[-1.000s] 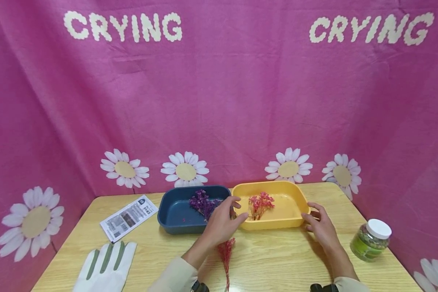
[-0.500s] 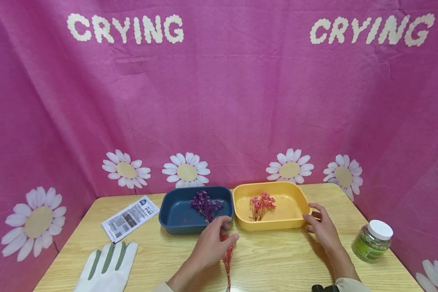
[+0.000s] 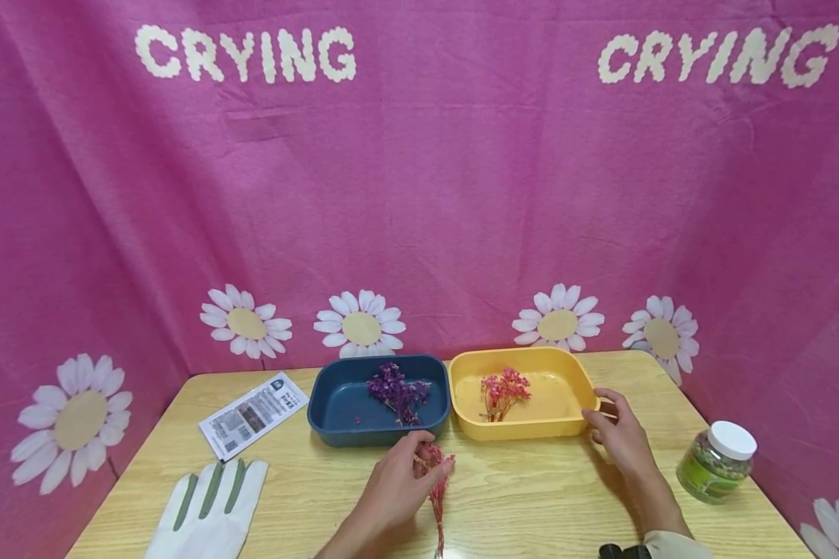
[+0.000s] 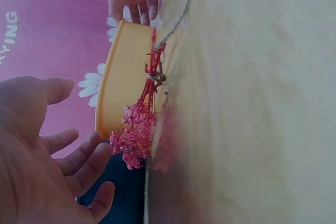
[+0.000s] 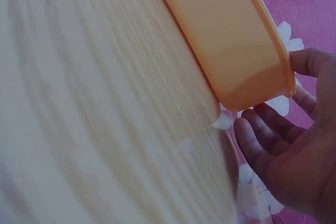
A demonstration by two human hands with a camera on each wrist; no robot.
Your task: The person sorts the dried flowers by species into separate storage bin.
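A bunch of pink dried flowers (image 3: 439, 497), tied with twine round its stems, lies on the table in front of two trays. Just left of its heads is my left hand (image 3: 395, 483), fingers spread; the left wrist view shows a gap between this hand (image 4: 47, 166) and the blooms (image 4: 131, 137). My right hand (image 3: 625, 439) holds the near right corner of the yellow tray (image 3: 524, 428). In the right wrist view its thumb (image 5: 310, 61) sits at the rim, the fingers outside the wall. Another pink sprig (image 3: 505, 392) lies inside that tray.
Left of the yellow tray stands a dark blue tray (image 3: 335, 436) holding purple dried flowers (image 3: 398, 392). A printed packet (image 3: 252, 415) and a white glove (image 3: 206, 512) lie on the left side. A white-lidded jar (image 3: 716, 462) stands at right. A pink curtain (image 3: 419, 194) hangs behind.
My left hand has come back from over the gap between the trays, down and towards me, to the pink bunch on the table. The right hand has stayed at the yellow tray's corner.
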